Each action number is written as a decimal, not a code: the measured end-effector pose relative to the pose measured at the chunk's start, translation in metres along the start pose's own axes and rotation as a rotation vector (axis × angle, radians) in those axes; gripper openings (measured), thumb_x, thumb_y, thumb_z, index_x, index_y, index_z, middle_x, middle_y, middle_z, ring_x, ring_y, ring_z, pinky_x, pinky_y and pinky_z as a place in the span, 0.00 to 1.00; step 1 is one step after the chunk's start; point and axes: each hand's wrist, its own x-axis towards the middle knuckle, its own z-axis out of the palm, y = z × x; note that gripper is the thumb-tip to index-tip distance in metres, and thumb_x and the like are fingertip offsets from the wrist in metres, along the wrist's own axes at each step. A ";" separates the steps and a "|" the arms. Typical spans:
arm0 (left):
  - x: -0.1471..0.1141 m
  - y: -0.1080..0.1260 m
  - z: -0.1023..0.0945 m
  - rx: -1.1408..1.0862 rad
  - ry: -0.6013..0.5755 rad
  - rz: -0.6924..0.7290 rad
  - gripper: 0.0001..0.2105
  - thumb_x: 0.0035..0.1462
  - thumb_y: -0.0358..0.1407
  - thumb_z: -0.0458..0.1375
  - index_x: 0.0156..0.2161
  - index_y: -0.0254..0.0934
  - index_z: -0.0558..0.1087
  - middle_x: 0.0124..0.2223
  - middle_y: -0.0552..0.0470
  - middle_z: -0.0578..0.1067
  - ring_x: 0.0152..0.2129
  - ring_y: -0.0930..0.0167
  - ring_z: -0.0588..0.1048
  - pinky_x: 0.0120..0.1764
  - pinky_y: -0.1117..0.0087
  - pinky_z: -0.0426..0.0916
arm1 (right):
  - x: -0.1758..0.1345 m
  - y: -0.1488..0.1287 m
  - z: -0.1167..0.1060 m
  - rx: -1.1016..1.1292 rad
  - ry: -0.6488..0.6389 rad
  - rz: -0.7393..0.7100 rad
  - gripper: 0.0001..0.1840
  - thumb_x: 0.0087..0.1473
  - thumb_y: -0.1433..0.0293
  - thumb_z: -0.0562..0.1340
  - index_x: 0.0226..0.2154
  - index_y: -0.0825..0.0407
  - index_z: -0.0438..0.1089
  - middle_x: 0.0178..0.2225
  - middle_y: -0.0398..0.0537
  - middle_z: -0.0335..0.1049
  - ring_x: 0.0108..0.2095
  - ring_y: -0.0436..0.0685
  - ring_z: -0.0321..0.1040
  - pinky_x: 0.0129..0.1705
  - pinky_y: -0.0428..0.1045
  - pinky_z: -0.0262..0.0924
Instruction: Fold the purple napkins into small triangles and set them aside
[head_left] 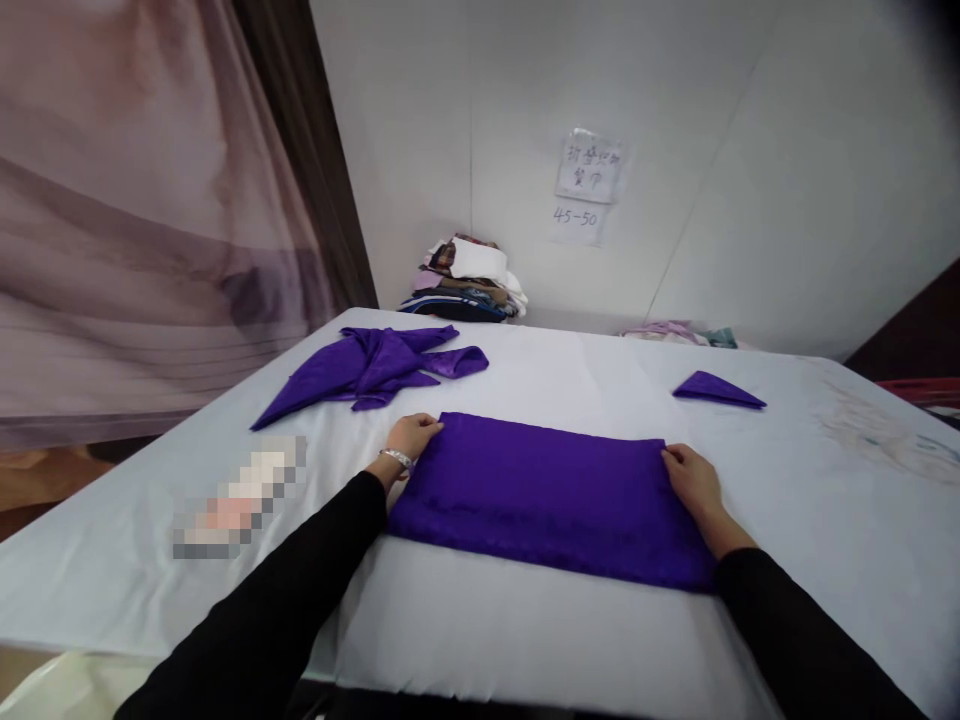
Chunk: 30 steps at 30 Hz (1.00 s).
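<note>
A purple cloth napkin [551, 495], folded into a wide rectangle, lies in front of me on the white tabletop [555, 625]. My left hand [409, 445], with a bracelet at the wrist, pinches its far left corner. At the far right corner, my right hand [694, 485] pinches the cloth between thumb and fingers. The near edge of the napkin rests flat and looks like a fold.
Loose purple napkins [360, 365] lie heaped at the back left. A small folded purple triangle [718, 390] sits at the back right. A blurred-out flat object [240, 500] is on the left. Beyond the table stand stacked clothes [465, 280] by the wall.
</note>
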 end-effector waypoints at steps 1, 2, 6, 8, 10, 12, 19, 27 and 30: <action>0.001 0.000 0.001 0.005 -0.002 -0.001 0.10 0.51 0.40 0.54 0.30 0.37 0.75 0.29 0.53 0.77 0.28 0.70 0.73 0.31 0.73 0.63 | 0.001 0.001 0.000 -0.009 -0.003 -0.002 0.16 0.53 0.61 0.52 0.36 0.49 0.72 0.32 0.48 0.74 0.32 0.56 0.68 0.31 0.48 0.56; 0.002 0.000 0.002 0.010 -0.003 -0.002 0.10 0.51 0.40 0.54 0.29 0.37 0.75 0.29 0.53 0.77 0.28 0.70 0.73 0.31 0.73 0.63 | 0.002 0.002 0.000 -0.019 -0.007 0.000 0.16 0.53 0.61 0.52 0.35 0.49 0.73 0.32 0.48 0.74 0.32 0.57 0.68 0.31 0.48 0.56; 0.007 0.001 0.006 0.042 -0.020 0.002 0.11 0.52 0.40 0.54 0.29 0.37 0.76 0.30 0.51 0.77 0.28 0.70 0.73 0.30 0.73 0.62 | 0.003 0.004 -0.001 -0.047 -0.023 0.019 0.18 0.53 0.60 0.52 0.35 0.50 0.73 0.32 0.50 0.74 0.31 0.58 0.68 0.30 0.49 0.56; 0.009 0.002 0.007 0.062 -0.014 -0.007 0.11 0.52 0.40 0.54 0.30 0.37 0.76 0.32 0.50 0.78 0.29 0.70 0.73 0.31 0.73 0.61 | 0.003 0.005 -0.002 -0.058 -0.033 0.030 0.18 0.53 0.59 0.51 0.35 0.50 0.72 0.32 0.51 0.74 0.32 0.58 0.68 0.30 0.49 0.56; 0.009 0.002 0.009 0.084 -0.003 -0.021 0.11 0.52 0.40 0.54 0.31 0.37 0.76 0.34 0.49 0.78 0.31 0.69 0.73 0.31 0.72 0.61 | 0.004 0.007 -0.002 -0.068 -0.040 0.040 0.18 0.53 0.59 0.51 0.35 0.50 0.72 0.32 0.51 0.74 0.31 0.59 0.68 0.30 0.49 0.56; 0.010 0.003 0.010 0.106 0.008 -0.039 0.11 0.52 0.41 0.53 0.32 0.38 0.76 0.35 0.48 0.78 0.32 0.68 0.73 0.32 0.72 0.62 | 0.006 0.009 0.000 -0.071 -0.041 0.039 0.18 0.53 0.58 0.51 0.34 0.50 0.72 0.31 0.51 0.74 0.31 0.59 0.68 0.30 0.49 0.56; 0.010 0.007 0.009 0.184 0.019 -0.066 0.12 0.51 0.40 0.53 0.34 0.37 0.75 0.39 0.45 0.77 0.36 0.64 0.74 0.33 0.70 0.62 | 0.007 0.003 0.001 -0.061 -0.014 -0.002 0.16 0.54 0.59 0.52 0.33 0.49 0.72 0.32 0.49 0.74 0.33 0.58 0.68 0.31 0.48 0.56; 0.022 0.004 0.003 0.254 -0.007 -0.020 0.12 0.50 0.43 0.52 0.31 0.39 0.74 0.36 0.45 0.77 0.35 0.60 0.74 0.32 0.67 0.63 | 0.005 -0.021 -0.010 -0.055 -0.054 0.025 0.14 0.56 0.64 0.52 0.29 0.50 0.70 0.30 0.46 0.73 0.31 0.53 0.66 0.30 0.45 0.51; 0.022 0.006 0.002 0.248 0.001 -0.012 0.12 0.49 0.43 0.53 0.32 0.38 0.75 0.36 0.44 0.77 0.35 0.59 0.74 0.33 0.66 0.65 | 0.006 -0.022 -0.011 -0.074 -0.068 0.038 0.14 0.56 0.63 0.52 0.29 0.50 0.69 0.30 0.45 0.72 0.31 0.52 0.65 0.29 0.45 0.49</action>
